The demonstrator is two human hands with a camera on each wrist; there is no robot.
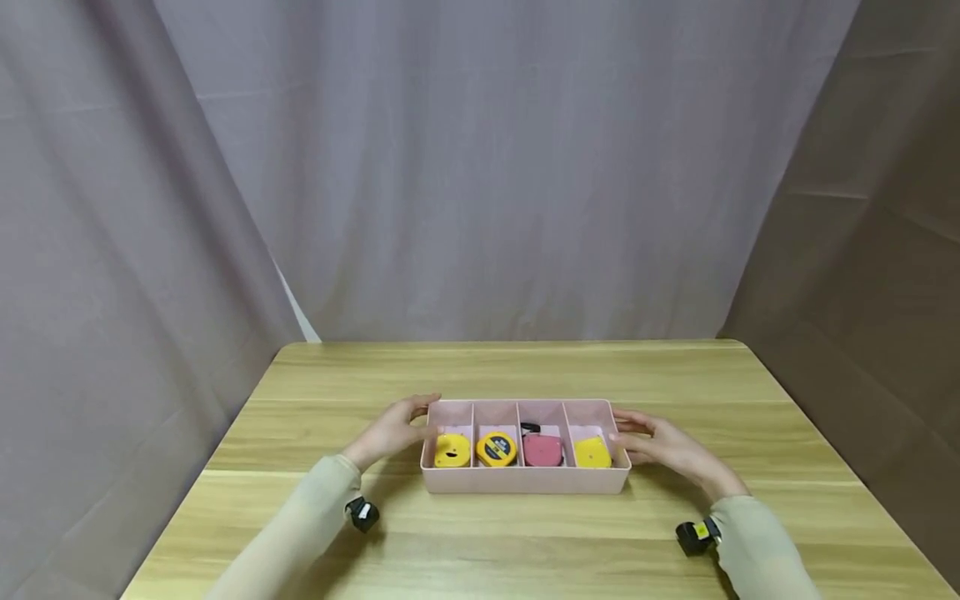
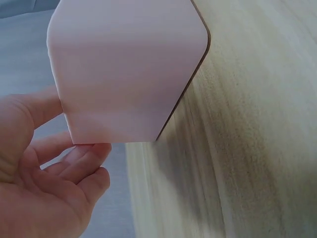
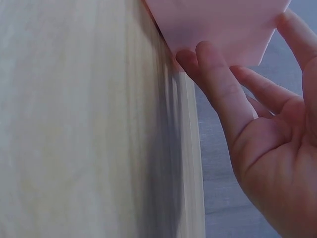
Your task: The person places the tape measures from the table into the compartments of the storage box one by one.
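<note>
A long pale pink plastic tray [image 1: 525, 482] with four compartments stands on the light wooden table [image 1: 525, 367], near the middle and toward the near edge. The left hand [image 1: 392, 432] lies at the tray's left end with relaxed, mostly straight fingers; its thumb reaches to the far left corner of the rim. In the left wrist view the fingers [image 2: 81, 163] sit just at the lower edge of the tray's end wall [image 2: 129, 69], the palm open and cupped toward it; whether they press on the wall or only brush it cannot be told. The right hand [image 1: 660, 448] mirrors this at the tray's right end, fingers spread and loosely extended. In the right wrist view its fingertips [image 3: 208, 59] touch the pink end wall [image 3: 223, 25], with the thumb up along the far side. Neither hand curls round the tray.

Inside the tray, from left to right, lie a yellow tape measure [image 1: 452, 451], a round yellow tape measure with a dark blue centre [image 1: 496, 448], a pinkish-red tape measure with a black strap [image 1: 542, 450], and another yellow tape measure [image 1: 592, 453], one to each compartment.

Both forearms wear pale beige sleeves [image 1: 300, 533]. Grey cloth drapes [image 1: 480, 167] hang behind the table.
</note>
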